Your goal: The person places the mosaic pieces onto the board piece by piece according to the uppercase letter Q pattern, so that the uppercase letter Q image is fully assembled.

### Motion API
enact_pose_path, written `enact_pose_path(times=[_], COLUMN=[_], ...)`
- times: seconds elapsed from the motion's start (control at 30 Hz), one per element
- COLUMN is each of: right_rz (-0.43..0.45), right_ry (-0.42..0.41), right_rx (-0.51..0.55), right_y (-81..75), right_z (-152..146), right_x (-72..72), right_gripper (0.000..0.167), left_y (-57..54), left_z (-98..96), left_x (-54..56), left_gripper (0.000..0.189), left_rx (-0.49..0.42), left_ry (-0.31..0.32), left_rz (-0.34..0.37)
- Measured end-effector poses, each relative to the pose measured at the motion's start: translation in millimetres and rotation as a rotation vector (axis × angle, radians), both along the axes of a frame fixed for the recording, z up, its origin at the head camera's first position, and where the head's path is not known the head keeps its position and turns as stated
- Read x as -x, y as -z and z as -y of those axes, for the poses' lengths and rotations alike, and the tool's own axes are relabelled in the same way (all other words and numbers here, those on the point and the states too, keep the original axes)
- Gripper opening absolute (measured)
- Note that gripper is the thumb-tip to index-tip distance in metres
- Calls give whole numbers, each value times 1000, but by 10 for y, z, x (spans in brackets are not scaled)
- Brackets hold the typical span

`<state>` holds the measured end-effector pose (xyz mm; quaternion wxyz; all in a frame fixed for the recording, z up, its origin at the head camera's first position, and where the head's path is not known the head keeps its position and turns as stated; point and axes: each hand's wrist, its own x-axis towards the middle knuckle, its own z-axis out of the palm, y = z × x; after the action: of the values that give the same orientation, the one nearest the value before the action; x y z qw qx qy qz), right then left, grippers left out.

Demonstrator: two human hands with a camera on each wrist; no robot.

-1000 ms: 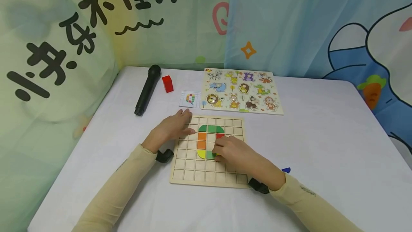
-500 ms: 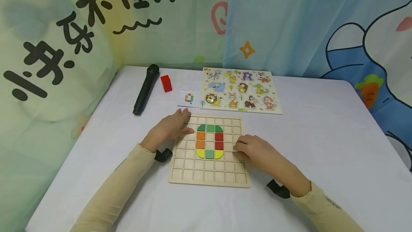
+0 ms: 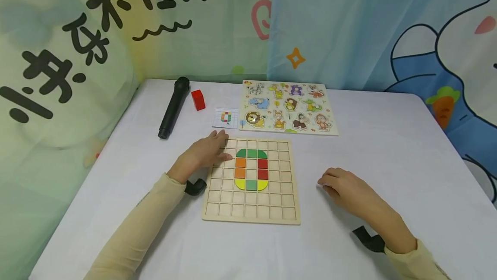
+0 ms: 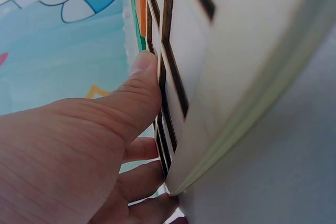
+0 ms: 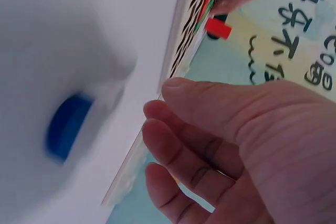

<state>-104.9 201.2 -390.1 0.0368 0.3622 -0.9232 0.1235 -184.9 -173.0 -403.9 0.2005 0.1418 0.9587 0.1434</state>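
Observation:
A wooden grid board point(image 3: 252, 213) lies on the table with a ring of coloured tiles. Green pieces point(image 3: 252, 153) form its top, orange squares point(image 3: 240, 173) the left side, red squares point(image 3: 262, 174) the right. Yellow rounded pieces point(image 3: 240, 184) flank a green square point(image 3: 251, 185) at the bottom. My left hand point(image 3: 203, 152) rests on the board's upper left edge, thumb over the grid. Right of the board, my right hand point(image 3: 345, 189) is over the table with loosely bent fingers and nothing in them. A blue piece point(image 5: 69, 127) shows near it in the right wrist view, hidden in the head view.
Behind the board lie a small pattern card point(image 3: 226, 118) and an animal puzzle board point(image 3: 289, 109). A red block point(image 3: 198, 100) and a black microphone point(image 3: 174, 108) are at the back left. A printed curtain point(image 3: 330, 29) hangs behind the white table point(image 3: 248, 254).
My right hand has let go of a yellow rounded piece at the ring's lower right and moved right, off the board. The left hand stays at the board's edge.

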Motion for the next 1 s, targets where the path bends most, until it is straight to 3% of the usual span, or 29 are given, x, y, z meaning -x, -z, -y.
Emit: enact_pose_path(times=[0.23, 0.47, 0.7, 1.0], right_rz=[154, 400, 330, 310], right_ry=[115, 193, 171, 180], right_rx=[-71, -104, -97, -103], right_y=[19, 16, 42, -34], right_z=[-262, -361, -304, -46], right_x=[-85, -164, -155, -117], right_gripper=[17, 25, 11, 7], left_y=[6, 9, -3, -4], left_z=[-1, 4, 8, -1], left_x=[0, 5, -12, -15], left_gripper=[79, 79, 79, 79], left_rx=[-15, -10, -24, -31], left_ry=[-2, 1, -7, -17], left_rz=[3, 6, 15, 8])
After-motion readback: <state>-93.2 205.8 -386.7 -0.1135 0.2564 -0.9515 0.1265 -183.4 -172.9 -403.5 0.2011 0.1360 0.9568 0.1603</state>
